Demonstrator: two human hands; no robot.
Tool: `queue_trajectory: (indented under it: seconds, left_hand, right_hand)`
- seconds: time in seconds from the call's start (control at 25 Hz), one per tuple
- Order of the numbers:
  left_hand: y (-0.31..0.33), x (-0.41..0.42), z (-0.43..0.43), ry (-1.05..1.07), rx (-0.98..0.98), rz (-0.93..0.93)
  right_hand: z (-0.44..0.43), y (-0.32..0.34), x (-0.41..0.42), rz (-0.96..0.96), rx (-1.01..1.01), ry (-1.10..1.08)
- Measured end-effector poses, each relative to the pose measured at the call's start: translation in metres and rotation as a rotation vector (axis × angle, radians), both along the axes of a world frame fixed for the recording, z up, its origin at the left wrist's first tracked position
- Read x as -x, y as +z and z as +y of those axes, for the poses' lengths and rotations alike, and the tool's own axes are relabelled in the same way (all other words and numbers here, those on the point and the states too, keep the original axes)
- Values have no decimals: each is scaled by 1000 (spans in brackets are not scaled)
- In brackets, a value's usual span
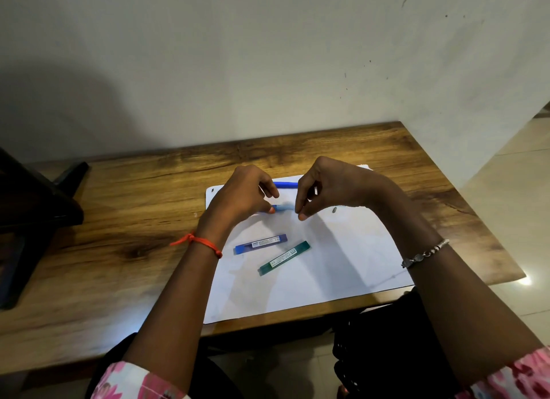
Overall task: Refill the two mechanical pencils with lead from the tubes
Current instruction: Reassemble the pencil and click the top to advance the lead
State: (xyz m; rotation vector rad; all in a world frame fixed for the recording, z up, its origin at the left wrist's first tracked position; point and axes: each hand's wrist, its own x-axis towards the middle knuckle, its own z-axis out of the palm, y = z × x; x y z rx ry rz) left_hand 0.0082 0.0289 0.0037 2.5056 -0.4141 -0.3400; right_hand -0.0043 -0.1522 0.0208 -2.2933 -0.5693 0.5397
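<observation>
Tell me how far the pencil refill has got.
Nothing looks finished. Both lead tubes, the blue tube and green tube, lie untouched on the paper. The left hand and right hand work a light-blue pencil; the other blue pencil waits behind.

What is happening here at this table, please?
A person sits at a wooden table and works over a white sheet. The left hand holds a light blue pencil, blurred, and the right hand pinches at its end. A second blue pencil lies behind. A purple lead tube and a green lead tube lie untouched nearer the person.
</observation>
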Motion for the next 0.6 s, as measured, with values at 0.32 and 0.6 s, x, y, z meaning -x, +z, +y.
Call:
queue_trajectory:
  seconds: [0.32, 0.6]
  left_hand:
    - [10, 4, 10, -126, 18, 83]
    - [11, 5, 13, -139, -5, 113]
  right_hand:
    - [18, -4, 7, 100, 254, 148]
    - [21, -4, 8, 116, 279, 156]
